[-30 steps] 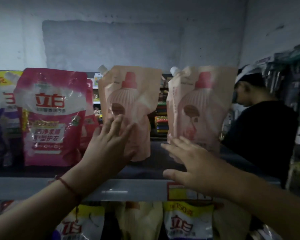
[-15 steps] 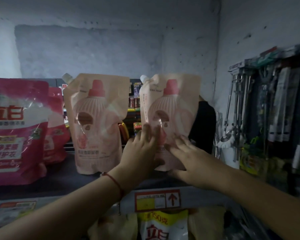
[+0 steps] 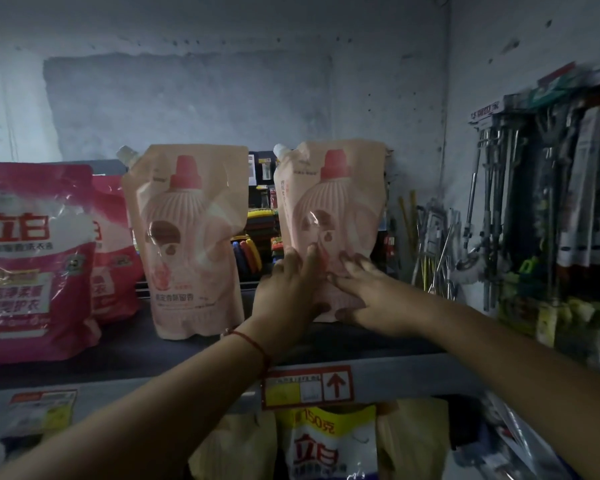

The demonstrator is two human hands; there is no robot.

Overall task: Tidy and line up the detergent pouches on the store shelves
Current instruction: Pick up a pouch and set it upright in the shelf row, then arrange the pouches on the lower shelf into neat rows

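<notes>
both flat, released: left hand (image 3: 289,292), right hand (image 3: 368,299) press peach pouch (image 3: 336,209); magenta pouch (image 3: 32,261) reads 立白.

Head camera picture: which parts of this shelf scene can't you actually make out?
- Right peach pouch: lower front hidden behind left hand and right hand.
- Magenta pouch: cut off by the left edge.
- Price tag: print too small.
- Hanging tools: blurred.
</notes>
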